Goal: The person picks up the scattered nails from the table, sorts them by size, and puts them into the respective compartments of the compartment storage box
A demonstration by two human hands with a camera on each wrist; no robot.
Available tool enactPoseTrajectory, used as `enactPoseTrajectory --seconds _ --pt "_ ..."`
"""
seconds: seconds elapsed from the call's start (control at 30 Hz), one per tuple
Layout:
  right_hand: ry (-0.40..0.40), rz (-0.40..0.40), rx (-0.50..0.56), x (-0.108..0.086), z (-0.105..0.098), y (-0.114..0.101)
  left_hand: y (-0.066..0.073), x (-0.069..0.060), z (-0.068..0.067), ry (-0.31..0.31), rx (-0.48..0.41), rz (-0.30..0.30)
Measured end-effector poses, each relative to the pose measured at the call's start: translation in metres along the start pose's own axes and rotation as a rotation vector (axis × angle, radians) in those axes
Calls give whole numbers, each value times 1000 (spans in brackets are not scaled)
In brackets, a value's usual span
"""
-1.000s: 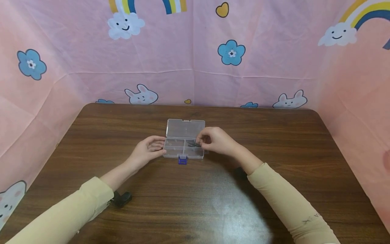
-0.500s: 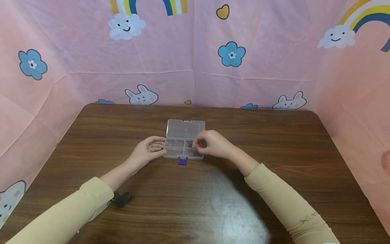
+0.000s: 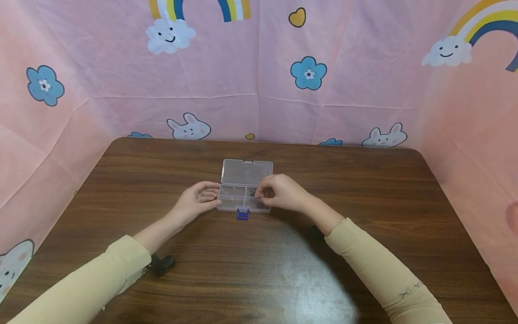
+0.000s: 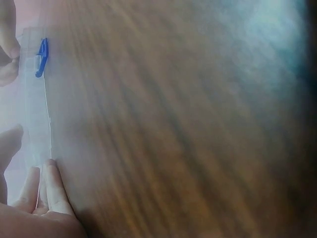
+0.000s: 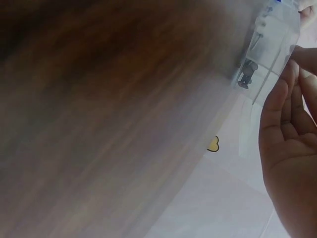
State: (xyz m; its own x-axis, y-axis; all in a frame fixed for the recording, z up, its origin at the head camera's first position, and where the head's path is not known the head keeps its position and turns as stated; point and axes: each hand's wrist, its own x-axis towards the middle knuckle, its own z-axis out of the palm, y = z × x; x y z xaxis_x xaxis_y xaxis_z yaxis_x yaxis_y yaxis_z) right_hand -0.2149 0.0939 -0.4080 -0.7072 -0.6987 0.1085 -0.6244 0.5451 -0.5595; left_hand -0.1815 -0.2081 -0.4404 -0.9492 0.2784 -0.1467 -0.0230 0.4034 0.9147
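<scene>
A clear plastic compartment box [image 3: 230, 203] lies on the table with its lid [image 3: 246, 173] tipped up at the back. Its blue latch [image 3: 242, 215] hangs at the front. My left hand [image 3: 194, 198] holds the box's left end, thumb at the front corner and fingers toward the back. Over the right-hand compartments, my right hand [image 3: 283, 192] has its fingers bent, tips down inside. Whether they pinch anything is hidden. Through the box wall, the right wrist view shows small grey metal pieces [image 5: 247, 74], perhaps screws, in one compartment, with thin ones elsewhere.
The brown wooden table [image 3: 243, 270] ends at a pink patterned cloth [image 3: 226, 81] behind and at the sides. A black object [image 3: 162, 264] shows beside the left cuff, and another dark piece [image 3: 316, 232] by the right cuff.
My right hand has shifted slightly left and lower over the right compartments, covering most of the metal pieces, then stays nearly still. My left hand keeps its place on the box.
</scene>
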Motion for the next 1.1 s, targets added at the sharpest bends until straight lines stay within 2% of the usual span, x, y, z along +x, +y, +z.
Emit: enactPoseTrajectory --seconds 0.6,0.87,1.1 --pt "15 -13 18 -5 -5 7 0 3 0 -8 -17 7" --pt "44 12 24 -17 -17 13 -5 7 -3 -32 -41 -13" --pt "102 36 3 -36 -33 19 -2 5 -9 -58 -99 -29"
